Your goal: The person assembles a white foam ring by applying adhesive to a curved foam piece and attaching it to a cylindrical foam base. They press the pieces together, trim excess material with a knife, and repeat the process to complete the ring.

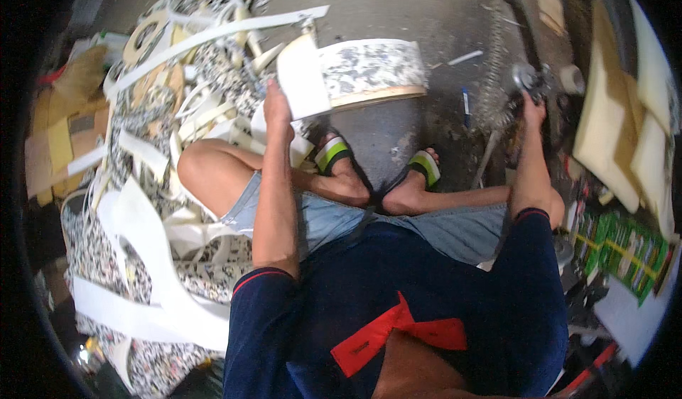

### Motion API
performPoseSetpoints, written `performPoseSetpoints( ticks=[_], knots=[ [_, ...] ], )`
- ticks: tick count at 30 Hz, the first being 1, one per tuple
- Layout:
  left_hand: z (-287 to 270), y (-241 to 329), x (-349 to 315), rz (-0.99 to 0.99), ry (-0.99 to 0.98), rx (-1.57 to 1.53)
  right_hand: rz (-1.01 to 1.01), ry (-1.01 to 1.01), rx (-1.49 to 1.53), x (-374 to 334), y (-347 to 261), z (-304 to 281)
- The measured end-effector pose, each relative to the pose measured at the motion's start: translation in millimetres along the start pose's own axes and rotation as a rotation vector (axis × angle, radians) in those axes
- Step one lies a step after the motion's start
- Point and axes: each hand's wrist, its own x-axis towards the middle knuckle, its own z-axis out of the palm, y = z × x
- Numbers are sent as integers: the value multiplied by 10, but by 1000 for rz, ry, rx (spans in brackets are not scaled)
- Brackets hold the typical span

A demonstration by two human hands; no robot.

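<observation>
The left grip (278, 111) is narrow, closed on the near left edge of a white foam sheet (304, 79); part of the fingers is hidden behind it. The right grip (534, 111) seems wrapped around a silver-ended hand tool (524, 77), perhaps a spray gun, though blur hides how its fingers lie.

The sheet stands just ahead and to the right of the left grip. Touching its far side is a speckled foam block (373, 65), between the two grips but nearer the left; whether sheet and block are joined, I cannot tell.

The sheet is probably light, soft and springy, easily dented, so a broad hold along an edge should suit it better than a hard pinch. The block looks denser, and the tan board (380, 98) along its lower edge is likely stiff: taking hold there ought to spare the foam. Neither looks slippery.

The sheet is plain white and roughly four-sided. The block is mottled white and grey, with a gently bowed face.

Farther out, foam offcuts (145, 221) heap to the left of the left grip, a coiled hose (492, 65) lies just left of the right grip, and yellowish foam slabs (611, 129) stand to its right
</observation>
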Motion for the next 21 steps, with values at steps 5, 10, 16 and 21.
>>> performPoseSetpoints(
  ticks=[5, 10, 16, 21],
  knots=[
    [-110, 2, -171, 0, 54, -124, 205, 61, -383, 342, 233, 125],
    [-195, -38, -469, 169, 165, -16, 15, 24, -261, 269, -51, 67],
    [-403, -190, -941, 429, 168, 149, -176, -276, -183, -862, -1319, -692],
    [-405, -44, -1051, 930, -143, 575, -336, -545, 234, -2261, -2329, -1165]
  ],
)
